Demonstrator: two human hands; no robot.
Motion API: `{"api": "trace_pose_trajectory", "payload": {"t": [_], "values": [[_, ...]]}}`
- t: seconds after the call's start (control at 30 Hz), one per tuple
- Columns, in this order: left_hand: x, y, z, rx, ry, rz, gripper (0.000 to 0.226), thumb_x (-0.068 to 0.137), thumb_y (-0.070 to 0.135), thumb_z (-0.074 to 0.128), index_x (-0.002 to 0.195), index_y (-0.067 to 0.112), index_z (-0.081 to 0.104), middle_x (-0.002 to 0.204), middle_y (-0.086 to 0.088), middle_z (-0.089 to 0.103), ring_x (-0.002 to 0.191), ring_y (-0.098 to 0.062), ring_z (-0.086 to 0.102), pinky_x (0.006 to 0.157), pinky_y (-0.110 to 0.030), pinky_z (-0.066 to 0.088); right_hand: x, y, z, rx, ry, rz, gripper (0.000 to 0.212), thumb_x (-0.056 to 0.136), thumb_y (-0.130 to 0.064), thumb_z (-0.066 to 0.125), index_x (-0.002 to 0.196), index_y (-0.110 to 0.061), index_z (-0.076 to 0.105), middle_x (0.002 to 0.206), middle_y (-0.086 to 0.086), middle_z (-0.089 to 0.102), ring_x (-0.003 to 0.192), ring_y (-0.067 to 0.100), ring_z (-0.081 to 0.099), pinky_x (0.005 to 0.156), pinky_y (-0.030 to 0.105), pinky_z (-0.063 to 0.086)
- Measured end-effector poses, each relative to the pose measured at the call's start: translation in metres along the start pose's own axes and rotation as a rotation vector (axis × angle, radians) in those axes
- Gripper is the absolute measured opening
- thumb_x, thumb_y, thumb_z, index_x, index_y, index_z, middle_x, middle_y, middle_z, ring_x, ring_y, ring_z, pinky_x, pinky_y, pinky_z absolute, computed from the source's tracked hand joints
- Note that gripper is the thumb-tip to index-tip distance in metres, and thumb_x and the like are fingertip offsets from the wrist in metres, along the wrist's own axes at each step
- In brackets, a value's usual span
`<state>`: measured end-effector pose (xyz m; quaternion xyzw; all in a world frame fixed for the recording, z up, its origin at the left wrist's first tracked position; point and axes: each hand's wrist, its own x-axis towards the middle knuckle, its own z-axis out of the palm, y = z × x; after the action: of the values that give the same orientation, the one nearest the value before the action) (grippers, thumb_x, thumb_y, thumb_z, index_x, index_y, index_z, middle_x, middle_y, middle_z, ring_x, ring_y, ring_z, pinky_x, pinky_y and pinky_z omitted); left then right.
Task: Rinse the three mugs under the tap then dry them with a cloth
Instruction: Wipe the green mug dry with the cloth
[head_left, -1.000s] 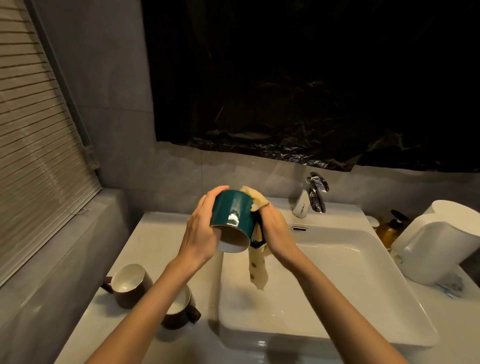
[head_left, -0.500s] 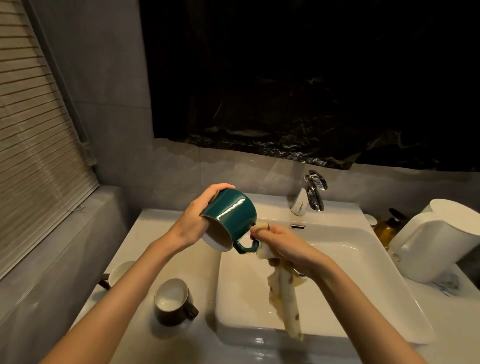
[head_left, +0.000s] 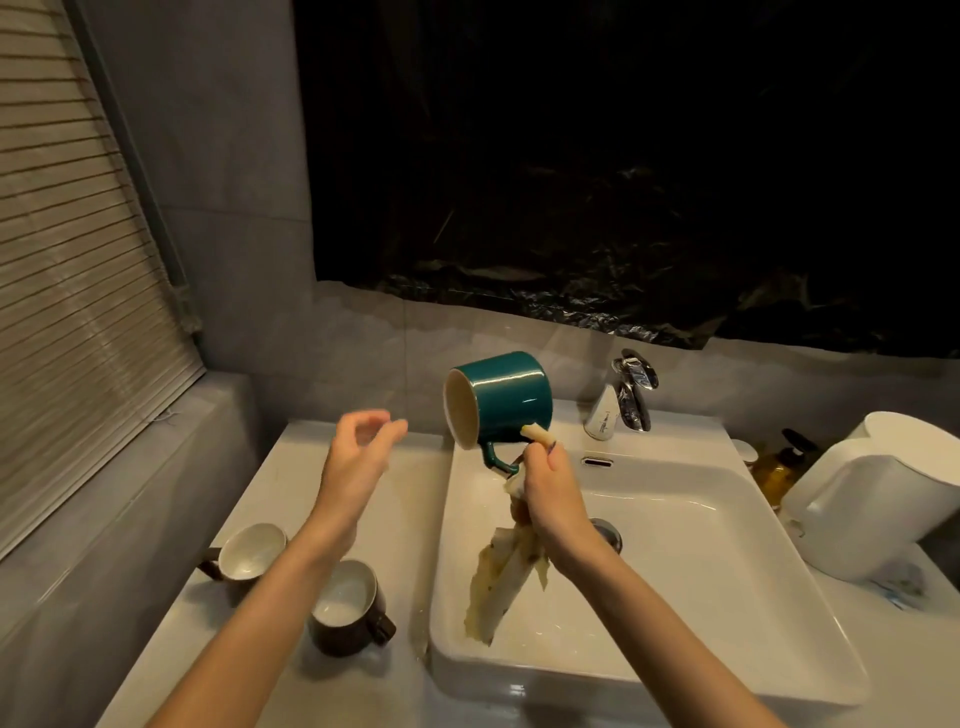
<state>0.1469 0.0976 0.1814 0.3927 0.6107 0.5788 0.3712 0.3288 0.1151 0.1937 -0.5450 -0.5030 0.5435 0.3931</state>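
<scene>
- The green mug (head_left: 498, 397) is held in the air above the back left corner of the sink (head_left: 597, 680), tipped on its side, with the mouth turned left and the handle pointing down.
- A pale yellow cloth (head_left: 498, 582) is gripped in the right hand (head_left: 548, 493). One end is seen against the mug's wall, and the rest hangs down into the basin.
- The mug's handle is met by the fingers of the right hand; how firmly it is hooked cannot be told.
- Nothing is held by the left hand (head_left: 358, 457). It is raised to the left of the mug, apart from it, with the fingers loosely curled.
- Two dark mugs (head_left: 249, 551) (head_left: 348, 608) are set upright on the white table (head_left: 291, 467), left of the sink and close to each other.
- The tap (head_left: 631, 387) is seen behind the basin, and a white jug (head_left: 883, 493) is placed at the right.
</scene>
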Motion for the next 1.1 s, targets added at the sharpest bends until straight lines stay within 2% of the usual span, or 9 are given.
{"api": "trace_pose_trajectory", "payload": {"t": [0.07, 0.2, 0.47, 0.6, 0.73, 0.83, 0.9, 1.03, 1.1], "values": [[-0.021, -0.007, 0.006, -0.029, -0.12, -0.137, 0.02, 0.093, 0.036, 0.053, 0.101, 0.021, 0.064, 0.105, -0.001, 0.057, 0.105, -0.021, 0.052, 0.087, -0.033, 0.043, 0.004, 0.001, 0.004, 0.004, 0.064, -0.031, 0.015, 0.104, -0.025, 0.028, 0.106, -0.018, 0.041, 0.074, 0.006, 0.043, 0.06, 0.012, 0.041, 0.052, 0.021, 0.038], [-0.036, -0.001, 0.036, -0.114, -0.326, -0.293, 0.04, 0.085, 0.051, 0.055, 0.112, 0.024, 0.066, 0.116, 0.005, 0.057, 0.112, -0.013, 0.045, 0.095, -0.034, 0.037, 0.009, 0.007, 0.018, -0.038, 0.118, -0.083, 0.013, 0.104, -0.024, 0.028, 0.101, -0.018, 0.04, 0.075, 0.004, 0.043, 0.064, 0.012, 0.042, 0.056, 0.025, 0.038], [-0.028, 0.01, 0.066, -0.362, -0.153, -0.383, 0.029, 0.099, 0.023, 0.047, 0.115, 0.002, 0.059, 0.105, -0.011, 0.067, 0.098, -0.018, 0.061, 0.084, -0.03, 0.047, 0.002, 0.014, 0.036, -0.128, 0.081, -0.219, 0.015, 0.103, -0.025, 0.029, 0.105, -0.014, 0.04, 0.081, -0.002, 0.05, 0.069, 0.009, 0.049, 0.058, 0.023, 0.04], [-0.023, 0.009, 0.061, -0.402, -0.106, -0.317, 0.025, 0.101, 0.025, 0.04, 0.097, 0.009, 0.059, 0.096, -0.008, 0.064, 0.097, -0.019, 0.058, 0.08, -0.028, 0.045, 0.003, 0.013, 0.039, -0.122, -0.034, -0.163, 0.026, 0.103, -0.034, 0.03, 0.113, -0.014, 0.042, 0.091, 0.0, 0.052, 0.075, 0.008, 0.05, 0.061, 0.02, 0.04], [-0.015, 0.011, 0.049, -0.261, -0.126, -0.137, 0.029, 0.103, 0.024, 0.034, 0.081, 0.014, 0.05, 0.073, -0.002, 0.052, 0.077, -0.012, 0.051, 0.077, -0.026, 0.04, 0.0, 0.011, 0.025, -0.171, -0.244, -0.067, 0.034, 0.099, -0.046, 0.037, 0.116, -0.016, 0.04, 0.092, 0.0, 0.048, 0.077, 0.009, 0.048, 0.065, 0.021, 0.045], [-0.006, 0.011, 0.036, -0.062, -0.128, -0.004, 0.03, 0.102, 0.025, 0.035, 0.074, 0.017, 0.04, 0.064, 0.004, 0.039, 0.063, -0.009, 0.036, 0.065, -0.025, 0.033, -0.001, 0.002, -0.001, -0.191, -0.372, 0.048, 0.061, 0.085, -0.05, 0.055, 0.13, -0.023, 0.024, 0.121, 0.003, 0.044, 0.107, 0.019, 0.052, 0.093, 0.04, 0.051], [0.0, 0.016, 0.028, 0.034, -0.139, 0.056, 0.031, 0.101, 0.025, 0.038, 0.071, 0.018, 0.037, 0.064, 0.006, 0.036, 0.061, -0.009, 0.033, 0.062, -0.026, 0.03, -0.005, -0.015, -0.018, -0.056, -0.356, 0.057, 0.062, 0.08, -0.033, 0.055, 0.131, -0.027, 0.02, 0.125, 0.007, 0.043, 0.105, 0.026, 0.052, 0.091, 0.05, 0.052], [0.002, 0.022, 0.022, 0.18, -0.18, 0.095, 0.029, 0.099, 0.027, 0.043, 0.073, 0.016, 0.038, 0.066, 0.005, 0.039, 0.064, -0.01, 0.036, 0.065, -0.029, 0.03, -0.007, -0.054, -0.031, -0.084, -0.22, -0.404, 0.04, 0.097, 0.001, 0.038, 0.13, -0.015, 0.024, 0.112, -0.009, 0.055, 0.082, 0.007, 0.056, 0.072, 0.03, 0.053], [0.002, 0.022, 0.024, 0.158, -0.188, 0.069, 0.031, 0.099, 0.026, 0.044, 0.07, 0.017, 0.038, 0.063, 0.007, 0.039, 0.063, -0.01, 0.036, 0.066, -0.031, 0.028, -0.005, -0.065, -0.021, -0.158, -0.063, -0.723, 0.034, 0.096, 0.002, 0.04, 0.123, -0.016, 0.031, 0.104, 0.0, 0.06, 0.074, 0.004, 0.055, 0.066, 0.023, 0.046]]}}
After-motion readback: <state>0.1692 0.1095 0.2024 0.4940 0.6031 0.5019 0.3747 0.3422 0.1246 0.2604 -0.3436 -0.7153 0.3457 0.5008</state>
